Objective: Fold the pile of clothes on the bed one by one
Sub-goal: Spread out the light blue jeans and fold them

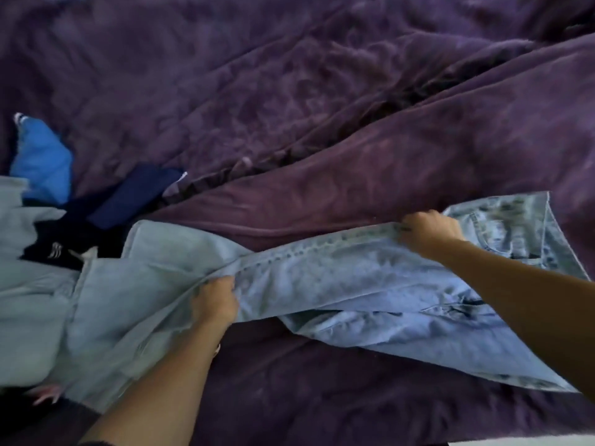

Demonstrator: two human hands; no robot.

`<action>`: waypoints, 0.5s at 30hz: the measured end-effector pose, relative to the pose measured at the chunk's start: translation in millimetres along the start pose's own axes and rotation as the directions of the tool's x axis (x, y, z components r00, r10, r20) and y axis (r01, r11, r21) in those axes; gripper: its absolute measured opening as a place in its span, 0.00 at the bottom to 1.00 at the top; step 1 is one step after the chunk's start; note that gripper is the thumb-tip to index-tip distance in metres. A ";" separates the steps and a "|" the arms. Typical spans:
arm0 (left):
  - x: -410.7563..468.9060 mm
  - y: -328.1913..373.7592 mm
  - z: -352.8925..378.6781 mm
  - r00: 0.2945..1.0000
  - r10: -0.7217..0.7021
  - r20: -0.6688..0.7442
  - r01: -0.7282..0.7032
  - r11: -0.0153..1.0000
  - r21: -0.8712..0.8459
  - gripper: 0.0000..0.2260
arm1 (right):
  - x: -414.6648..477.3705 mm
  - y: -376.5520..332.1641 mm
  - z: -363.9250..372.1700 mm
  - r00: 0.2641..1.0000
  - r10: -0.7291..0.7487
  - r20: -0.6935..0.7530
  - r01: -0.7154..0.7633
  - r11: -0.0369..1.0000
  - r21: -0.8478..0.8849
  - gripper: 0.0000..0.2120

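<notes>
Bed: rumpled purple bedcover fills the frame.
Garment: light blue jeans stretched across the lower middle, waist at right.
Near grip: left hand clutches their seam, lower centre.
Far grip: right hand clutches the seam near the waist.
Pile: navy garment, bright blue garment, left edge.

Looks forward and steeply down from the head, close over the purple bedcover; takes in both forearms at the bottom edge.
</notes>
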State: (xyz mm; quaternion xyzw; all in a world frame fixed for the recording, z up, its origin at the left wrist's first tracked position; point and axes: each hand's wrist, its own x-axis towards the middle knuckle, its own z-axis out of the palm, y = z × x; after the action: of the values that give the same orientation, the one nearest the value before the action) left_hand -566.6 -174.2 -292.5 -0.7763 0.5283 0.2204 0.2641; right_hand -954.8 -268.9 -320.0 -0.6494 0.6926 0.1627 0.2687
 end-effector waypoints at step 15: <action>-6.1 -114.5 -10.9 0.952 -0.147 -0.268 0.074 0.961 -0.266 0.35 | -23.0 -85.1 -45.0 0.973 -0.082 -0.217 0.084 0.996 -0.001 0.20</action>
State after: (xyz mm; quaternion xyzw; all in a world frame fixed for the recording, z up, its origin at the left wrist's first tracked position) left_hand -460.8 -142.4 -260.1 -0.8557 0.4838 0.1565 0.0959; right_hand -877.7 -284.8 -260.0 -0.6906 0.6906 0.0767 0.2007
